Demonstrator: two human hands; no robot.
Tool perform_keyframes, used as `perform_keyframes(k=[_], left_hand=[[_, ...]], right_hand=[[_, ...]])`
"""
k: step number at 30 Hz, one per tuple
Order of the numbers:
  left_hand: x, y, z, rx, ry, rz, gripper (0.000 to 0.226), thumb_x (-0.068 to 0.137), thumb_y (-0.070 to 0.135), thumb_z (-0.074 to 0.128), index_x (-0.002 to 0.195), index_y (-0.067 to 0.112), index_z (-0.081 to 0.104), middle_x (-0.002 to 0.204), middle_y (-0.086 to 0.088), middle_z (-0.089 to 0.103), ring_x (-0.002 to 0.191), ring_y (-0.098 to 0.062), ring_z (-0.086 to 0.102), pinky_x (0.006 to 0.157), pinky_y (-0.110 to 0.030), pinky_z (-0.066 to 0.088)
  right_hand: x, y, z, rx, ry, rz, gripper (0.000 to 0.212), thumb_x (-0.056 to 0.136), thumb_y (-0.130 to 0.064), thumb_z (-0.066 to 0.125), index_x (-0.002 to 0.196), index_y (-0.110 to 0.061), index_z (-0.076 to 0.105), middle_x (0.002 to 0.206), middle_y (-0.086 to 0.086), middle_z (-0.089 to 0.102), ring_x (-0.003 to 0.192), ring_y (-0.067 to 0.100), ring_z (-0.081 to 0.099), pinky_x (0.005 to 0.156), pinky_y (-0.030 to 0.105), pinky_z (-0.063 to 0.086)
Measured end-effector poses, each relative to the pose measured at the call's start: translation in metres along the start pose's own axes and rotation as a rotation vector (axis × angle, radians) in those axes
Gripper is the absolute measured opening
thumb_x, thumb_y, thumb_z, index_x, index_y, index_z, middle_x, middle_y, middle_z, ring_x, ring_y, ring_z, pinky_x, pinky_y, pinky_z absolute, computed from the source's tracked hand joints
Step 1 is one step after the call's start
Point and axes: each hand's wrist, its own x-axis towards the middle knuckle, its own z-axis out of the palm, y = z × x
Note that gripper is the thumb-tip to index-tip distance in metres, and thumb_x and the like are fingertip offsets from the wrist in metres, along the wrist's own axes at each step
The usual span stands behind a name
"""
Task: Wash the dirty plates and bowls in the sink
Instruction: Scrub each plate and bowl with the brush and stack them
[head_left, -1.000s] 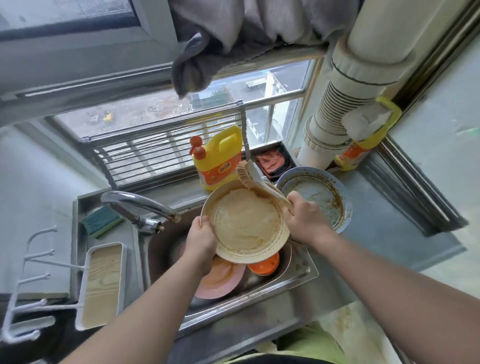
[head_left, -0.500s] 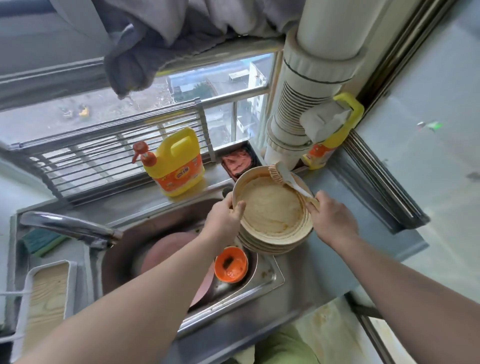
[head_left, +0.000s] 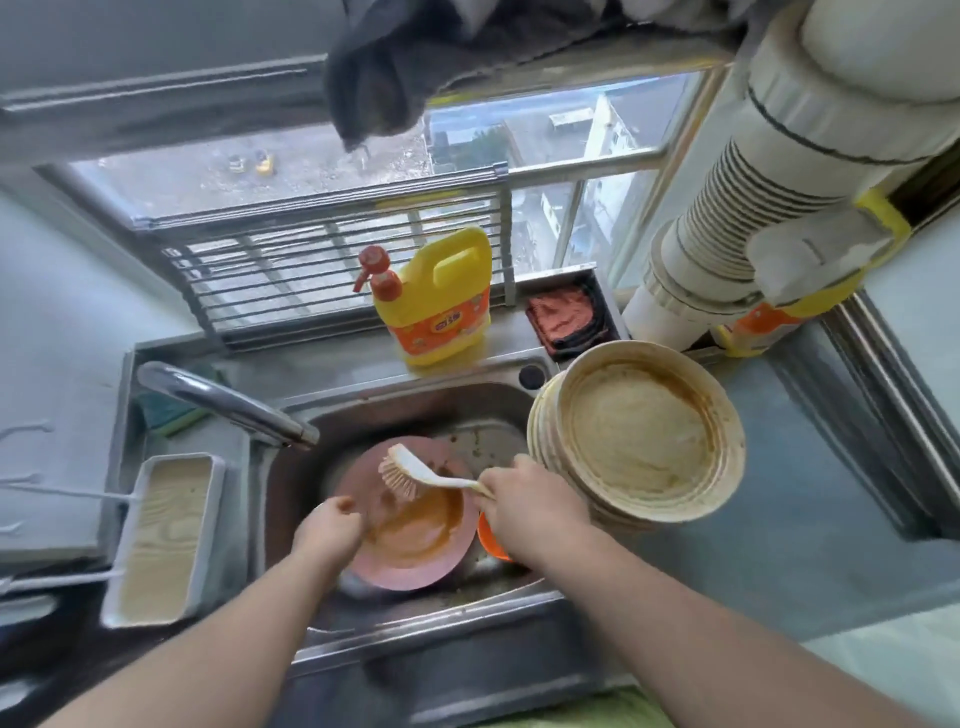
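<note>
1. Plates and bowls were still the job. The biggest change was on the counter, where the stack of cream plates (head_left: 636, 434) sat to the right of the sink (head_left: 415, 618). Half a second earlier both hands had been setting the top plate onto that stack; now neither hand touched it. Its top plate was still smeared brown and soapy, so I judge it scrubbed but not rinsed.
2. Next in size, the pink plate (head_left: 410, 514) lay tilted in the sink basin with orange-brown sauce pooled in its well. It had become the piece in hand.
3. The left hand (head_left: 327, 530) had come back from the stack and now gripped the pink plate's near-left rim, fingers curled over the edge.
4. The right hand (head_left: 530, 506) remained clenched round the handle of the dish brush (head_left: 415, 470), which had travelled from the stack to the pink plate. Its bristles pointed down at the plate's far side, though contact could not be confirmed.
5. A small orange bowl (head_left: 491, 540) sat just beside the pink plate, mostly hidden under the right hand, and still awaited washing.
6. The faucet (head_left: 228, 405) showed no visible water stream, so rinsing probably lay ahead.
</note>
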Motion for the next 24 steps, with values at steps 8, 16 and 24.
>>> perform_keyframes(k=[8, 16, 24], left_hand=[[0.07, -0.078, 0.046, -0.397, -0.124, -0.31, 0.027, 0.088, 0.014, 0.059, 0.115, 0.013, 0.06, 0.105, -0.011, 0.073, 0.096, -0.033, 0.073, 0.091, -0.043, 0.06], [0.065, -0.062, 0.056, -0.239, 0.086, -0.317, 0.016, 0.095, 0.026, 0.06, 0.107, 0.015, 0.062, 0.101, -0.013, 0.067, 0.092, -0.037, 0.068, 0.074, -0.034, 0.055], [0.073, -0.05, 0.049, -0.108, 0.17, -0.352, 0.04, 0.09, 0.013, 0.058, 0.128, 0.001, 0.059, 0.129, -0.023, 0.062, 0.112, -0.042, 0.063, 0.088, -0.046, 0.06]], right_hand=[[0.112, -0.005, 0.085, -0.256, -0.251, 0.019, 0.032, 0.107, -0.024, 0.048, 0.137, -0.019, 0.061, 0.134, 0.016, 0.053, 0.127, 0.039, 0.047, 0.103, 0.05, 0.046], [0.144, -0.005, 0.117, -0.261, -0.284, 0.079, 0.023, 0.11, -0.027, 0.049, 0.13, -0.023, 0.06, 0.132, 0.009, 0.06, 0.129, 0.034, 0.052, 0.111, 0.057, 0.038], [0.145, -0.02, 0.131, -0.182, -0.198, 0.128, 0.015, 0.109, -0.028, 0.052, 0.121, -0.023, 0.06, 0.104, 0.005, 0.059, 0.091, 0.025, 0.058, 0.08, 0.039, 0.053]])
